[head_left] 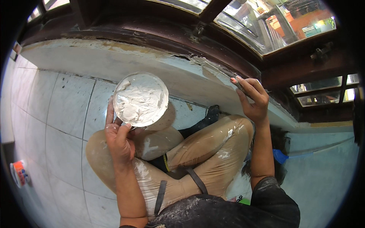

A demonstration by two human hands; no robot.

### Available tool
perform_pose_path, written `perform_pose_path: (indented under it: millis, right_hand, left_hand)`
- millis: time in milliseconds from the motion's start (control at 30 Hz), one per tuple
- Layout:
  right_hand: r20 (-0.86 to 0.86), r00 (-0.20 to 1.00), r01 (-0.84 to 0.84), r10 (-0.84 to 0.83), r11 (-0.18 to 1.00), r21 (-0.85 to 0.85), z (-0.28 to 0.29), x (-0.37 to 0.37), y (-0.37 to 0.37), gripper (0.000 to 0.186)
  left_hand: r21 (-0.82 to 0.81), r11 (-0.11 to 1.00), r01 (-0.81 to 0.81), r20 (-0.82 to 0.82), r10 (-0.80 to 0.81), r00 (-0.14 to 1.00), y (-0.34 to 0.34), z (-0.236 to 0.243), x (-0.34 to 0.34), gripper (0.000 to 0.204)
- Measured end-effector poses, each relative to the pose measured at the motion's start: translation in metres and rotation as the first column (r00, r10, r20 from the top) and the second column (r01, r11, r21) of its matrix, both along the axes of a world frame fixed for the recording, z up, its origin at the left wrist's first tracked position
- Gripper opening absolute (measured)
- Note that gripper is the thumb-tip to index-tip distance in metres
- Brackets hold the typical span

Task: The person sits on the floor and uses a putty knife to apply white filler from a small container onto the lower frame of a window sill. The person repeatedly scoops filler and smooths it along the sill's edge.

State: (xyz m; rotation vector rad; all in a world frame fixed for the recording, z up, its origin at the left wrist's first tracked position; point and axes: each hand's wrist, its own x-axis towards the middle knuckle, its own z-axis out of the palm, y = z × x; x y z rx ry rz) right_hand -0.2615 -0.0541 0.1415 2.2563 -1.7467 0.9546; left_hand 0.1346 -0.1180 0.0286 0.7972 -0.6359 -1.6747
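My left hand (121, 140) grips a round, clear-sided tub (166, 91) from its near left side, thumb at the rim. White putty (137, 103) covers the inside in rough, smeared folds. Up at the wall ledge (197, 68), my right hand (254, 99) pinches a slim tool with an orange-tipped handle (236, 82), which looks like a putty knife; its blade is hard to make out. Fresh-looking filler (211, 72) lies patchily along the ledge, just left of the right hand. The tub is held apart from the wall, above my crossed legs.
Dark wooden window frames (159, 28) with glass panes rise above the low wall (95, 57). Pale floor tiles (62, 98) run to the left, where a white and orange bucket (19, 173) stands. A blue broom or brush head (280, 156) with a long handle lies to the right.
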Motion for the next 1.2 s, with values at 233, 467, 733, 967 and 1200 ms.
perform_pose_path:
  millis: [233, 467, 733, 967, 1200]
  right_hand:
    - [-0.035, 0.999, -0.002, 0.003, 0.999, 0.034, -0.011, 0.007, -0.014, 0.048]
    - [0.015, 1.0, -0.008, 0.009, 1.0, -0.008, -0.013, 0.002, 0.0, 0.047]
    - [-0.005, 1.0, 0.029, -0.029, 0.999, 0.04, -0.017, -0.003, -0.001, 0.046]
    - [-0.014, 1.0, -0.009, 0.009, 1.0, 0.017, -0.011, 0.001, -0.005, 0.045]
    - [-0.037, 0.999, 0.002, -0.002, 1.0, 0.001, -0.015, -0.004, -0.001, 0.044]
  left_hand:
    - [0.009, 1.0, -0.013, 0.002, 0.013, 1.0, -0.001, 0.003, 0.0, 0.088]
    - [-0.007, 1.0, -0.007, -0.005, 0.007, 1.0, -0.001, 0.001, 0.0, 0.088]
    - [0.006, 1.0, -0.015, 0.002, 0.015, 1.0, 0.0, 0.003, 0.001, 0.088]
    - [-0.001, 1.0, -0.016, -0.01, 0.016, 1.0, 0.0, 0.001, 0.001, 0.087]
    - [-0.014, 1.0, -0.009, -0.011, 0.008, 1.0, 0.0, 0.002, 0.001, 0.088]
